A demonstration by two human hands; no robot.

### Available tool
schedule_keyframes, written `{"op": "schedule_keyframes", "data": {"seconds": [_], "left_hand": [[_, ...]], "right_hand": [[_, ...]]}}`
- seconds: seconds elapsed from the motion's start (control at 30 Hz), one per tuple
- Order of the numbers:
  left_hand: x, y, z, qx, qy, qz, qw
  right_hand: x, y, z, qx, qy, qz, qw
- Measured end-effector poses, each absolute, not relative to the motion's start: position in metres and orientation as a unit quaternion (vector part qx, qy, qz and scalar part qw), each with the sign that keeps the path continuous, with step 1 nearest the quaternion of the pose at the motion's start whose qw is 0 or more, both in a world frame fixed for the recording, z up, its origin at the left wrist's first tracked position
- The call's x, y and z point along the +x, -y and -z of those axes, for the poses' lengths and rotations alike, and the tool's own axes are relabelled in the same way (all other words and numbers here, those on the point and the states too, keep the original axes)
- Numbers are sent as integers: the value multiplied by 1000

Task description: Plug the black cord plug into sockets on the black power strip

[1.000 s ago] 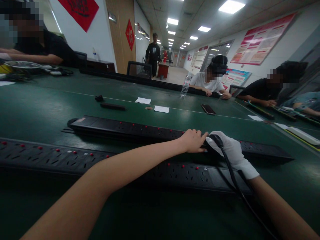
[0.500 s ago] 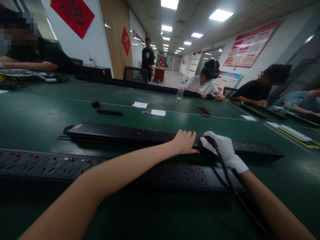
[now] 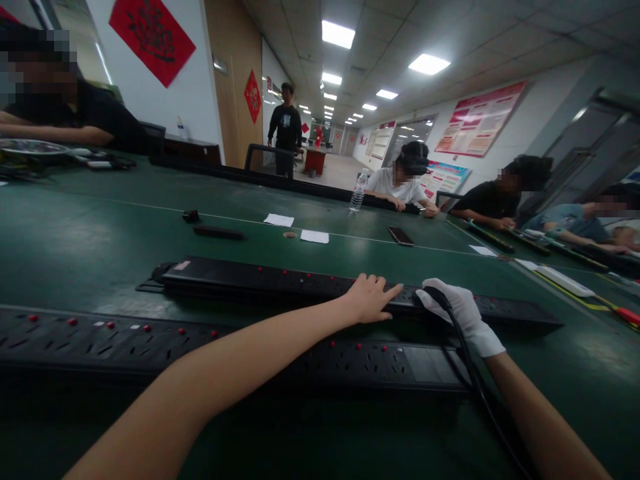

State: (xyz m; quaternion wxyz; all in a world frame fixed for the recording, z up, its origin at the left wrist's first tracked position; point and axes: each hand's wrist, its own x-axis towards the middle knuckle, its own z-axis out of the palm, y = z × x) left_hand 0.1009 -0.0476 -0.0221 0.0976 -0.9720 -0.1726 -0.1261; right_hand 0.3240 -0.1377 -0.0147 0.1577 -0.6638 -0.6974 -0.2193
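Note:
A long black power strip [image 3: 230,275] with red buttons lies across the green table. On it rests my bare left hand [image 3: 369,299], its fingers spread, nothing gripped. To the right, my right hand [image 3: 463,312] wears a white glove. Its fingers are closed around a black plug [image 3: 436,297] at the strip's top. Whether the plug's pins sit fully in a socket is hidden. From the plug, a black power cord [image 3: 473,373] runs down beside my right forearm. A second black power strip [image 3: 115,343] lies nearer to me, partly behind my left forearm.
Beyond the strips are a dark bar [image 3: 219,232], a small black piece [image 3: 191,216], white paper slips [image 3: 315,237], a phone [image 3: 401,235] and a water bottle [image 3: 358,192]. A white strip [image 3: 567,281] lies at right. Several people sit around the table; one stands behind it.
The far power strip has slid to the right, and my gloved hand has moved right with the plug. My left hand's thumb and index finger have spread wider. The view has tilted slightly.

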Motion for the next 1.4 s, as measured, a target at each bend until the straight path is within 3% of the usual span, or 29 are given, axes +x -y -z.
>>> {"op": "schedule_keyframes", "data": {"seconds": [0.2,0.43,0.67,0.9,1.4], "left_hand": [[106,47,23,-972,164,134,98],[112,48,24,-970,165,143,105],[112,50,24,-971,168,133,103],[114,48,25,-971,186,127,85],[117,45,26,-973,189,119,60]], "right_hand": [[321,141,13,-671,692,200,174],[312,137,22,-682,625,241,295],[304,142,-3,-661,572,238,423],[281,132,7,-636,691,78,334],[291,122,4,-651,710,105,247]]}}
